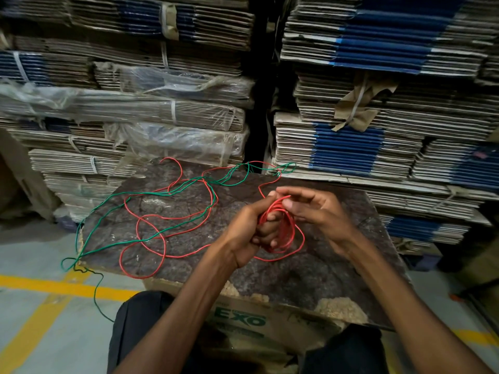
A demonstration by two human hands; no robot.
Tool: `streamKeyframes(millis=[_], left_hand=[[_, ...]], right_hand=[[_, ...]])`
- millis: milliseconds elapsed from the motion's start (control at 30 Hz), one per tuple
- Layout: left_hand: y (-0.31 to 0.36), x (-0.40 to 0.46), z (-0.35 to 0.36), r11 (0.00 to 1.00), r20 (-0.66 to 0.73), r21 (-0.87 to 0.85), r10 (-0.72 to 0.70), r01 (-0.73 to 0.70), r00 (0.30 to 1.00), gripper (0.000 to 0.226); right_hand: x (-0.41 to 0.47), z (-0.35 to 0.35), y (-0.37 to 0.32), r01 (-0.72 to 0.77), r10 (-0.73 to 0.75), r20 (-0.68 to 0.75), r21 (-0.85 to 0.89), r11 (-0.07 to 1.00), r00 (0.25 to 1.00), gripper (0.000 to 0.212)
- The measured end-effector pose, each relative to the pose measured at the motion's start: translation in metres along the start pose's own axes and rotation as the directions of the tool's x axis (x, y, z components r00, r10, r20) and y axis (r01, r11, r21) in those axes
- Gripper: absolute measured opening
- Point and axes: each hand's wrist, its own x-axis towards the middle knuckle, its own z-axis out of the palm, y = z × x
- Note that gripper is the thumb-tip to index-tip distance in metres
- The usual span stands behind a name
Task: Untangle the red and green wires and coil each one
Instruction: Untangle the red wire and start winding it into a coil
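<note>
Coiling is the step in hand: the red wire [151, 228] is partly gathered into a small bundle of loops [280, 228] over the near right part of the board, and the left hand [251, 233] has its fingers curled round that bundle to keep it together. The right hand [316, 209], just beside it, pinches a strand of red wire at the top of the bundle between thumb and fingers, as if laying on another turn. Most of the red wire lies loose in wide loops across the middle and left of the dark, worn board [337, 268], crossing the green wire [113, 228] at several places. The green wire runs from the far edge diagonally to the left corner and hangs off toward the floor [32, 333], uncoiled. Stacks of flattened cardboard [378, 76] stand behind. By my judgement the next turn calls for drawing in slack slowly, freeing each crossing so the green is not dragged along.
</note>
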Motion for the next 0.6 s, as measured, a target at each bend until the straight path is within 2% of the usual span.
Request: streamKeyframes(millis=[67, 133, 233, 300, 400, 467, 600], left_hand=[[0.002, -0.001, 0.003, 0.999, 0.024, -0.039, -0.008, 0.009, 1.0, 0.047], [0.004, -0.002, 0.004, 0.994, 0.023, -0.11, -0.008, 0.01, 1.0, 0.046], [0.005, -0.001, 0.004, 0.976, -0.016, -0.219, -0.007, 0.003, 1.0, 0.045], [0.002, 0.001, 0.005, 0.972, -0.067, -0.232, 0.005, -0.02, 0.998, 0.044], [-0.002, 0.005, 0.009, 0.981, -0.165, -0.181, 0.045, -0.075, 0.985, 0.043], [-0.005, 0.009, 0.011, 0.988, -0.249, -0.114, 0.075, -0.107, 0.965, 0.047], [-0.011, 0.012, 0.015, 0.97, -0.445, 0.164, 0.236, -0.18, 0.864, 0.052]], right_hand=[[-0.005, 0.0, -0.002, -0.056, 0.058, 0.037, -0.033, 0.998, 0.998, 0.031], [-0.008, 0.0, -0.001, -0.073, 0.074, 0.015, -0.063, 0.995, 0.997, 0.031], [-0.014, 0.002, 0.0, -0.049, 0.047, -0.034, -0.034, 0.998, 0.998, 0.032], [-0.019, 0.005, 0.001, -0.023, 0.023, -0.02, 0.001, 1.0, 1.0, 0.035], [-0.022, 0.011, 0.005, 0.01, -0.01, -0.003, 0.066, 0.998, 1.0, 0.041], [-0.02, 0.013, 0.006, 0.049, -0.045, -0.053, 0.069, 0.996, 0.998, 0.042], [-0.018, 0.017, -0.001, 0.154, -0.143, -0.199, 0.042, 0.987, 0.97, 0.034]])
